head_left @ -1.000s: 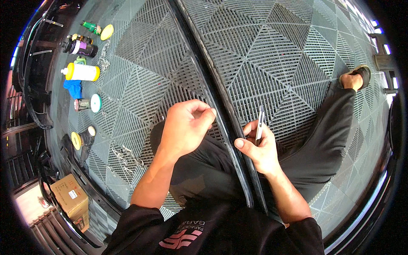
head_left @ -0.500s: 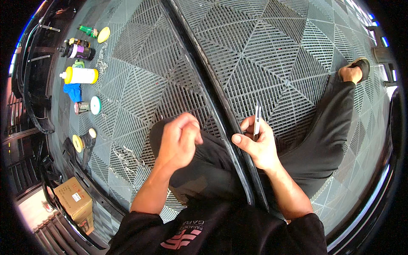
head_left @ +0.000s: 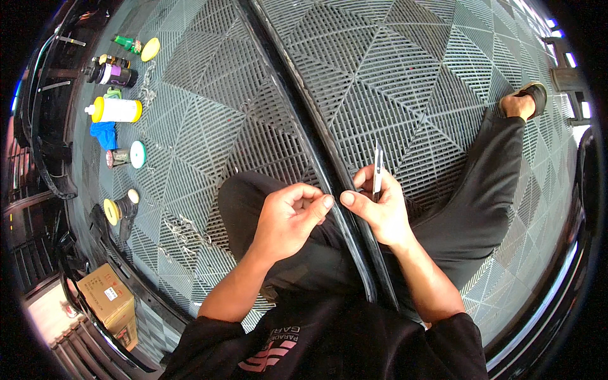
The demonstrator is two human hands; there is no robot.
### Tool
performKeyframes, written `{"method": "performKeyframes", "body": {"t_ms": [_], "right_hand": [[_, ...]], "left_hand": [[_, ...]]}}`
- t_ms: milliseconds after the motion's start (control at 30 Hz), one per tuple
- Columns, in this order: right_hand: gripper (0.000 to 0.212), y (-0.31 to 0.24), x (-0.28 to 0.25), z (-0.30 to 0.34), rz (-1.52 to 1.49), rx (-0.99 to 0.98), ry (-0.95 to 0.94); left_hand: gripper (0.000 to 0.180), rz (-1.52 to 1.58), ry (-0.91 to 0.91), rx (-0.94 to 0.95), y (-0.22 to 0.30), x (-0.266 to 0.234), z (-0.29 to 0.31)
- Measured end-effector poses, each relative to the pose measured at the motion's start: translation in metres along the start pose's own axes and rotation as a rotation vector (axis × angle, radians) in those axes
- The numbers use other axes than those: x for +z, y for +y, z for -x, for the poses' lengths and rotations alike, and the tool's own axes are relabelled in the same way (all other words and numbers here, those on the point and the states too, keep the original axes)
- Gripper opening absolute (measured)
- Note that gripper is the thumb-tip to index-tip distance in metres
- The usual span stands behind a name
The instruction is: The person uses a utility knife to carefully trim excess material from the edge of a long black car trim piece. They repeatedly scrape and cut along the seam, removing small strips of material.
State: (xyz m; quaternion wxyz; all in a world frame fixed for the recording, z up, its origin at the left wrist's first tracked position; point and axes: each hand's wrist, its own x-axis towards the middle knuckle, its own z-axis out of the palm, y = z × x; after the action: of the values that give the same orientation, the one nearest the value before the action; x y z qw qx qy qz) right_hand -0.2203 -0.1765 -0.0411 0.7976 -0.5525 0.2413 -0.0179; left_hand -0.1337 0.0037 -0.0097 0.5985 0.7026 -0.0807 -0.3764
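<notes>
Black trim runs between left hand and right hand. Left fingertips beside its edge; pinching or not, cannot tell. Right fingers curl around cutter.

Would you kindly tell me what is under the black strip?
Slatted floor tiles and, nearer the body, dark trousers show beside the black strip; whatever is directly beneath it is covered.

A long, narrow black strip, shiny and streaked along its left edge, runs slantwise between the left hand and right hand, which holds a slim silver-and-black cutter beside the strip's right edge, tip outward
</notes>
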Motion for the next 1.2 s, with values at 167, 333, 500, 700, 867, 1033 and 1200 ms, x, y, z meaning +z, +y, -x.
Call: {"method": "performKeyframes", "body": {"t_ms": [167,333,500,700,867,1033,1200], "right_hand": [[0.031,-0.003,0.002,0.0,-0.018,0.007,0.001],[0.031,-0.001,0.0,0.0,-0.036,0.017,0.005],[0.031,-0.003,0.001,-0.001,-0.011,0.016,0.002],[0.03,-0.006,0.005,0.0,-0.032,0.021,0.003],[0.029,-0.008,0.002,0.001,-0.01,0.002,0.009],[0.03,-0.005,0.002,-0.001,0.019,0.007,-0.02],[0.03,-0.008,0.006,-0.002,0.032,0.012,-0.007]], "left_hand": [[0.016,-0.267,0.002,0.063,0.008,-0.004,0.002],[0.01,-0.336,0.064,0.348,0.014,-0.002,0.014],[0.008,-0.381,0.12,0.655,0.016,-0.014,0.035],[0.019,-0.224,0.328,0.591,0.018,-0.063,0.06],[0.012,-0.485,0.72,0.25,-0.019,-0.184,0.04],[0.041,-1.289,0.76,0.083,-0.091,-0.294,0.033],[0.074,-1.038,0.912,0.229,-0.091,-0.274,-0.032]]}}
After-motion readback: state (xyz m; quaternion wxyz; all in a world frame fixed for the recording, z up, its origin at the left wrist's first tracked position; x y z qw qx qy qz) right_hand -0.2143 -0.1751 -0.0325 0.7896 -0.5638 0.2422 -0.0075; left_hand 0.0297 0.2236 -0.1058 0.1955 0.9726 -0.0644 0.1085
